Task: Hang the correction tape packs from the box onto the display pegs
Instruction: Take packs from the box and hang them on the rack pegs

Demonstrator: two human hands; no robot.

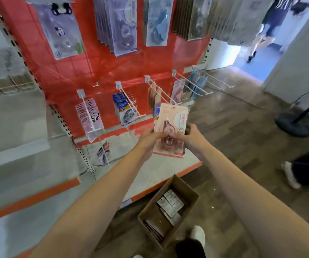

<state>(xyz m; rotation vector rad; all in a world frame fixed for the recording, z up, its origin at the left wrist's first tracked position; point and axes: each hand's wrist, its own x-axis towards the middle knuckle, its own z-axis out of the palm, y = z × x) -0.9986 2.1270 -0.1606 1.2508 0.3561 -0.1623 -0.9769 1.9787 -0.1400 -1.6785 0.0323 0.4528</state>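
Red pegboard (103, 71) backs the scene. Both hands' fingers curl round a stack of pink packs (171, 127), left hand (150, 138) at 9 o'clock of it, right hand (192, 138) at 3. Pegs (161, 90) jut at 12. At 6 o'clock, the box (187, 190) sits on the floor (243, 127), more packs inside.

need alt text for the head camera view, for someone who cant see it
Both hands, left hand and right hand, hold a stack of pink correction tape packs upright before a red display panel with white pegs. An open cardboard box with more packs sits on the floor below.
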